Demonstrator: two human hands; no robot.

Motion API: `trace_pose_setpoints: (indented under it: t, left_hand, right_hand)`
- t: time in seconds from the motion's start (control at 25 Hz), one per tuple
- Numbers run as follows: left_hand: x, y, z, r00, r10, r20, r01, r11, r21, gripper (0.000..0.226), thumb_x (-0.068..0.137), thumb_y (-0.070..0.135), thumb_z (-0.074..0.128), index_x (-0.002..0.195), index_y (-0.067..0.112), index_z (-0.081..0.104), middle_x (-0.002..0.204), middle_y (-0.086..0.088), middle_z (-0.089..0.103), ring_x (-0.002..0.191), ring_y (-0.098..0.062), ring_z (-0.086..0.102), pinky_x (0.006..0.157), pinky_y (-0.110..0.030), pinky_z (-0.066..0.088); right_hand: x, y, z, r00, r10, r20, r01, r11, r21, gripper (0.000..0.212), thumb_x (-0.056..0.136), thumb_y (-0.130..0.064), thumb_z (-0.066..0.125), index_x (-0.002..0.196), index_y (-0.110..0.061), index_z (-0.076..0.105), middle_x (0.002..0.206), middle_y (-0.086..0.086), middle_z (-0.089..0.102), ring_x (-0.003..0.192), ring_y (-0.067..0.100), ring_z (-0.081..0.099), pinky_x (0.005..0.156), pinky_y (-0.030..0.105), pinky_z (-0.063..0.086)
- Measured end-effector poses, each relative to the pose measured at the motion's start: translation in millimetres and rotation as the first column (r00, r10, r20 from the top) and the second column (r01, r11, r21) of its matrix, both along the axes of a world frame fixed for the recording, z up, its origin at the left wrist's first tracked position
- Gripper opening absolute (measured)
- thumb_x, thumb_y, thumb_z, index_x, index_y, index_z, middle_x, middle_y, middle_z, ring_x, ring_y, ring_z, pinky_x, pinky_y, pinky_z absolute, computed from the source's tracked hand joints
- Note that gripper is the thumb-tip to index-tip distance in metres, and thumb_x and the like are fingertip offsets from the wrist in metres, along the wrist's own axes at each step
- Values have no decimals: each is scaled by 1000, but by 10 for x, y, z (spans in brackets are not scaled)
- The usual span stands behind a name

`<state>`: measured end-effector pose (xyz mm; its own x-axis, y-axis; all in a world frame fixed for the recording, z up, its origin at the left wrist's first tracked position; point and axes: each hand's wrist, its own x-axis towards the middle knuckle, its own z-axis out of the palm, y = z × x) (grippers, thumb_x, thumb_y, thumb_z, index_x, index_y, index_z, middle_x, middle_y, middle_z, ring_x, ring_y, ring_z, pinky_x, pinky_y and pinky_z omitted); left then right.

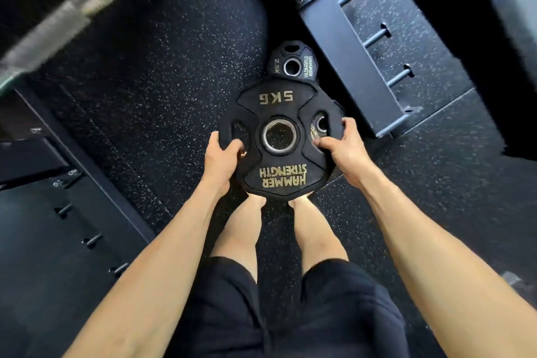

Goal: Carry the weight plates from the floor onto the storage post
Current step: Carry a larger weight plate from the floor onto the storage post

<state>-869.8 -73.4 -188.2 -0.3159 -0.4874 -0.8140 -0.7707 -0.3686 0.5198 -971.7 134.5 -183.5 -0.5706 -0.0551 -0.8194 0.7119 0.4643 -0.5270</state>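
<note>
- A person's left hand [222, 155] and right hand [344, 147] grip a black rubber-coated 5 kg plate [280, 141] by opposite edges, holding it flat, face up, over their bare shins.
- Fingers of each hand curl through the plate's cut-out grip slots, thumbs hooked over the outer rim.
- The round disc carries raised gold lettering, "5 KG" and "HAMMER STRENGTH", around a bright steel-ringed centre hole.
- Beyond it a smaller 2.5 kg plate [292, 64], same matte black rubber with gold print and a steel bore, lies on the floor against the rack base.
- Another small plate [321, 125] shows only through the right-hand slot of the held disc, lying below it.
- The floor [151, 102] is dark speckled rubber matting, flecked pale.
- To the right stands a blue-grey steel rack upright [348, 49], square-sectioned, with short cylindrical pegs [376, 36] jutting from its side.
- A blurred silver barbell [72, 11] crosses the upper left corner.
</note>
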Motion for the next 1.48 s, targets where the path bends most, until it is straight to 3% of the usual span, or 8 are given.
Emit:
trace_pose_setpoints:
  t: [0.2, 0.44, 0.64, 0.8, 0.92, 1.0, 1.32, 1.48]
  left_hand:
    - [209, -6, 1624, 970, 61, -237, -51, 998, 49, 19, 88, 2, 59, 99, 17, 56, 89, -5, 64, 78, -17, 60, 64, -32, 57]
    - [589, -39, 3089, 852, 116, -510, -113, 993, 38, 16, 92, 5, 57, 86, 19, 52, 73, 3, 54, 59, -6, 45, 54, -19, 41]
    - [936, -195, 3768, 768, 186, -613, -197, 979, 51, 23, 99, 37, 50, 88, 18, 53, 75, 2, 56, 54, -6, 43, 50, -17, 37]
    - [1231, -163, 4084, 673, 295, -678, -396, 918, 6, 24, 101, 36, 48, 87, 18, 57, 74, 7, 60, 61, -4, 50, 48, -15, 38]
    - [1488, -20, 4274, 574, 397, -716, -567, 824, 2, 23, 100, 35, 49, 86, 20, 58, 72, 10, 63, 65, -3, 53, 47, -14, 38]
    - [1667, 171, 4391, 509, 468, -723, -673, 740, 5, 24, 99, 37, 51, 84, 20, 59, 70, 11, 63, 62, -3, 52, 46, -14, 38]
    - [2699, 1389, 4698, 165, 663, -730, -975, 223, -17, 29, 97, 44, 53, 88, 17, 56, 66, 6, 58, 46, -5, 46, 48, -21, 41]
    - [3448, 2039, 4860, -30, 635, -772, -995, -94, -39, 29, 98, 42, 51, 79, 20, 53, 60, 9, 57, 43, -4, 46, 47, -22, 39]
  right_hand:
    - [294, 75, 1574, 978, -26, -206, 12, 997, -71, 40, 84, -5, 65, 122, -12, 52, 102, -8, 64, 91, 2, 61, 76, 21, 51]
    - [648, 19, 2939, 895, -59, -442, -15, 987, -162, 35, 89, -38, 67, 114, -15, 59, 108, -1, 67, 100, 14, 65, 86, 33, 52]
    - [850, -232, 3599, 836, -84, -542, -52, 971, -232, 30, 98, -48, 48, 93, -20, 57, 79, -6, 59, 71, 6, 56, 64, 23, 46]
    - [863, -454, 3910, 823, -40, -566, -185, 924, -334, 27, 98, -44, 50, 83, -22, 54, 72, -3, 56, 63, 7, 54, 57, 24, 45]
    - [858, -575, 4072, 806, 73, -587, -342, 867, -362, 31, 93, -54, 54, 83, -25, 58, 76, 0, 57, 72, 17, 54, 63, 40, 48]
    - [846, -631, 4166, 777, 154, -611, -456, 806, -377, 32, 93, -53, 54, 81, -24, 58, 73, -2, 56, 71, 15, 52, 63, 36, 45]
    - [1515, -744, 4487, 587, 479, -653, -809, 369, -457, 26, 98, -39, 53, 90, -17, 63, 75, -10, 65, 69, 2, 59, 63, 18, 48]
    - [2375, -725, 4674, 391, 605, -693, -894, 69, -443, 39, 99, -37, 52, 97, 1, 59, 81, 3, 62, 71, 6, 57, 62, 18, 47]
